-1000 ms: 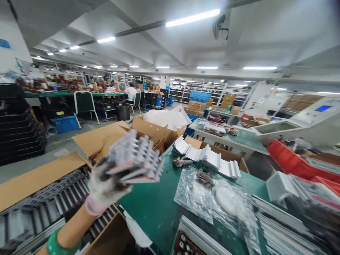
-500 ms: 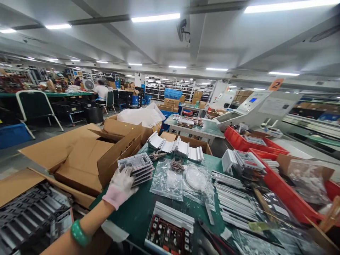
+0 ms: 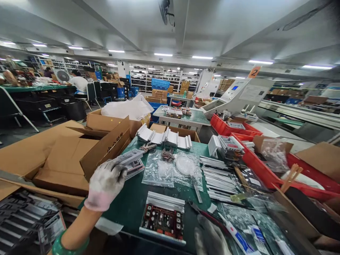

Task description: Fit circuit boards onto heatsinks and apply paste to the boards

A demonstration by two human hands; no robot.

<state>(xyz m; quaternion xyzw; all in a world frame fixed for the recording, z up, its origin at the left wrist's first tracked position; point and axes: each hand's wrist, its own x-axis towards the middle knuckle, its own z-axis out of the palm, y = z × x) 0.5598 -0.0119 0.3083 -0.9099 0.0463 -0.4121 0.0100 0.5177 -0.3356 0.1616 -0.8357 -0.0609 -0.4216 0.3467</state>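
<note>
My left hand [image 3: 107, 182], in a white glove with a pink cuff, grips the edge of a grey plastic frame [image 3: 130, 156]. The frame is tilted above a small stack of similar frames [image 3: 135, 169] on the green table. At the bottom edge my right hand [image 3: 211, 235], in a dark grey glove, is blurred and partly cut off; its fingers do not show clearly. It is close to pliers with dark red handles [image 3: 209, 216]. Between the hands lies a circuit board [image 3: 163, 221] in a silver metal housing.
Open cardboard boxes [image 3: 61, 152] stand at the left. White metal profiles [image 3: 176, 139], clear plastic bags [image 3: 159, 173], a steel ruler [image 3: 197, 191] and metal strips [image 3: 217, 179] lie on the table. Glue tubes [image 3: 236, 235] are at lower right; red bins [image 3: 257, 164] stand beyond. A person [image 3: 79, 83] sits far left.
My left hand has lifted one frame's near edge from the stack. My right hand has come into view at the bottom. The view has shifted right and down.
</note>
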